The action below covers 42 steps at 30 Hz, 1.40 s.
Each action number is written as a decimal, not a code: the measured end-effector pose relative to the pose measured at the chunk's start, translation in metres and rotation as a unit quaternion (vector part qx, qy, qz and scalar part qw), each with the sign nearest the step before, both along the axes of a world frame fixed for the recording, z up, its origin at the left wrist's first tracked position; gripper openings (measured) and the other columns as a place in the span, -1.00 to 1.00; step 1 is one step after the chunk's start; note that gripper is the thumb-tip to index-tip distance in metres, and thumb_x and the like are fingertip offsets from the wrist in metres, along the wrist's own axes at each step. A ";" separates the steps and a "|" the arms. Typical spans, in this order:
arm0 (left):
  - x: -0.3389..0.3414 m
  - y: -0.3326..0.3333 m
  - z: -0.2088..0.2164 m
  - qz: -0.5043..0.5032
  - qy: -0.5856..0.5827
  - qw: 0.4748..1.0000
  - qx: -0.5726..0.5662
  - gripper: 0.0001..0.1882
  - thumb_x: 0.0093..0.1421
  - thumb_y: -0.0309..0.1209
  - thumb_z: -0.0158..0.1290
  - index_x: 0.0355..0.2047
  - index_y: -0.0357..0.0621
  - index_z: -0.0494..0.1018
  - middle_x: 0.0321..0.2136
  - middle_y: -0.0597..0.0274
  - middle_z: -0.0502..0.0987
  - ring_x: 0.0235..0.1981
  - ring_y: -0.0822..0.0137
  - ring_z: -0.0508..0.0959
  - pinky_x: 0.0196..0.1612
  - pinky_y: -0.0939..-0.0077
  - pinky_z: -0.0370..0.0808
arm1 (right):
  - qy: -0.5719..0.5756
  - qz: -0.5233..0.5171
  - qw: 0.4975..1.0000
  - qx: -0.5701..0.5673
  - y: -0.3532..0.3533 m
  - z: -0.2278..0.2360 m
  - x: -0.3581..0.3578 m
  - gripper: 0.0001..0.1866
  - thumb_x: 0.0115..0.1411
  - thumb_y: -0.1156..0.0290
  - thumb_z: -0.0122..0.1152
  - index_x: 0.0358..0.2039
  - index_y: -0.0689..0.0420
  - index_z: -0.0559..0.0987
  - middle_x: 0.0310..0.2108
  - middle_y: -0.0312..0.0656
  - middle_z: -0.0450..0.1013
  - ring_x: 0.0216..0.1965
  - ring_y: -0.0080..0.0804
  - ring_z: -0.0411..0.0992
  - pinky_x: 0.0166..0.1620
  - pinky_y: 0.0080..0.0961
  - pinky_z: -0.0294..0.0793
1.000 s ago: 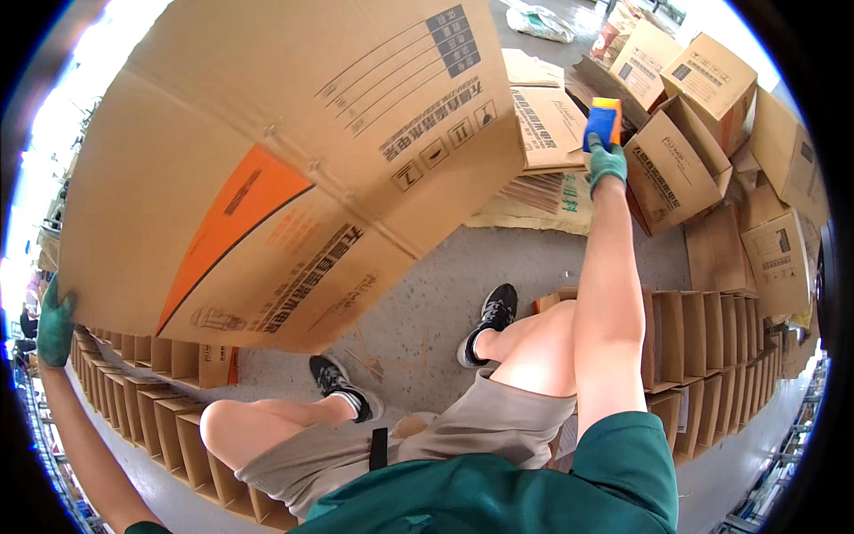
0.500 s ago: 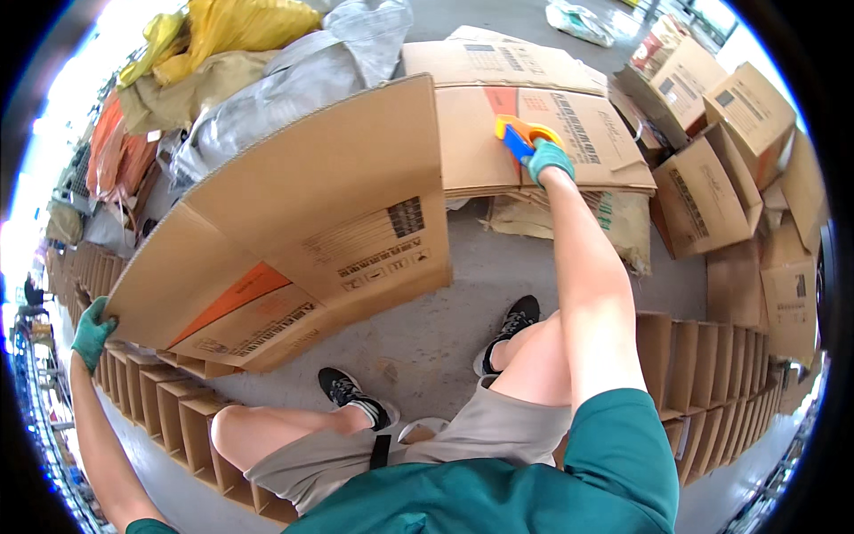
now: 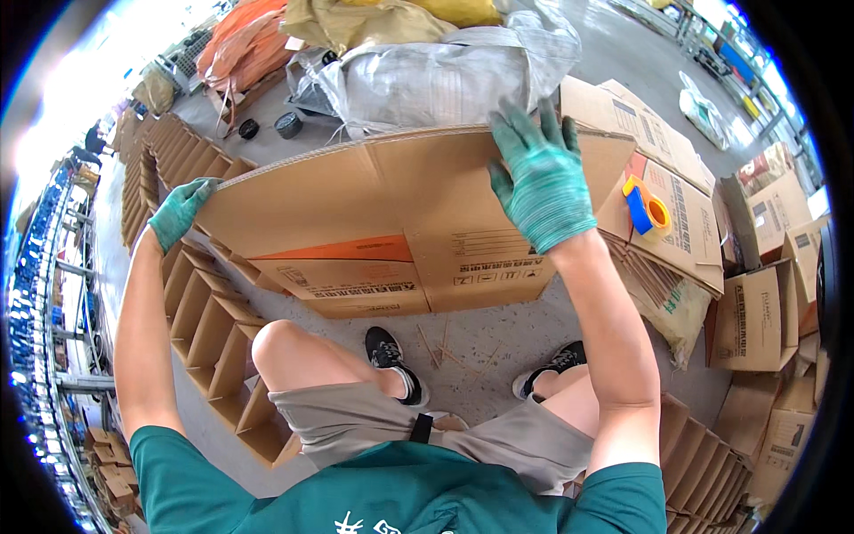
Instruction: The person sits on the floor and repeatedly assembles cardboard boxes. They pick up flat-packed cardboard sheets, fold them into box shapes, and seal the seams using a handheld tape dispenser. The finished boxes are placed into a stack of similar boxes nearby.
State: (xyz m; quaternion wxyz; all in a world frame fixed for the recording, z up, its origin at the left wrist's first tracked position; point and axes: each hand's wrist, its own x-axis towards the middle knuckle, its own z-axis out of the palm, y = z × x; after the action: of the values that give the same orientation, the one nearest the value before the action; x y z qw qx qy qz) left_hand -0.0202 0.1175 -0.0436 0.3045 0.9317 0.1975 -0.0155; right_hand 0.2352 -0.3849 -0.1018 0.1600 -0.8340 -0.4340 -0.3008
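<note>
A large flattened cardboard box (image 3: 347,200), brown with an orange printed band, stands tilted in front of my legs. My left hand (image 3: 182,212), in a green glove, is closed on its upper left corner. My right hand (image 3: 544,182), gloved alike, is spread over its upper edge towards the right, fingers apart; whether the palm touches the board cannot be made out. To the right, a blue and orange tape dispenser (image 3: 642,206) with a yellow roll lies on a stack of flat cartons (image 3: 689,236).
Grey and yellow sacks (image 3: 445,84) lie beyond the box, with an orange bag (image 3: 240,49) at far left. Rows of cardboard dividers (image 3: 209,329) curve along my left; more dividers (image 3: 703,463) stand at lower right. Opened cartons (image 3: 756,311) pile up on the right.
My right hand has let go of the tape dispenser, now on the carton stack, and moved left to the box's upper edge. My view has turned right; my left hand keeps its corner.
</note>
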 end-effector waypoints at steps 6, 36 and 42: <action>0.010 -0.046 0.031 0.114 0.100 0.988 -0.012 -0.40 0.37 0.01 0.06 0.15 -0.27 0.50 0.01 0.26 0.60 0.03 0.42 0.50 0.18 0.45 0.37 | -0.008 0.043 0.998 0.038 -0.018 -0.008 -0.026 -0.28 0.03 0.53 0.28 0.27 -0.01 0.40 0.32 -0.19 0.31 0.39 0.14 0.13 0.38 0.28 -0.01; 0.047 -0.206 0.025 -0.108 0.125 0.967 0.195 -0.25 0.39 -0.23 -0.03 0.39 -0.46 -0.04 -0.01 -0.41 0.51 0.04 -0.17 0.55 0.13 0.17 0.44 | 0.214 0.375 0.899 -0.070 -0.070 0.048 -0.109 -0.83 -0.25 0.46 0.22 -0.55 -0.07 0.53 -0.40 -0.37 0.44 -0.18 -0.22 0.43 0.35 0.07 0.06; 0.054 -0.232 0.027 -0.216 0.219 0.928 0.212 -0.10 0.35 -0.32 -0.03 0.44 -0.39 -0.36 -0.11 -0.46 0.53 -0.05 -0.25 0.58 0.02 0.04 0.48 | 0.199 0.379 0.902 -0.058 -0.011 0.014 -0.082 -0.75 -0.08 0.50 0.19 -0.31 0.05 0.56 0.07 -0.14 0.45 0.27 -0.03 0.30 0.43 0.20 -0.03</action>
State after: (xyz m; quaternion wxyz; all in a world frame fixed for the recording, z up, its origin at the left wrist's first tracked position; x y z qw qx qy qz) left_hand 0.0340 -0.1145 -0.0170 0.0380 0.9681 0.0522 -0.2422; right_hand 0.1536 -0.3958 -0.0883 0.2961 -0.6572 -0.6928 -0.0190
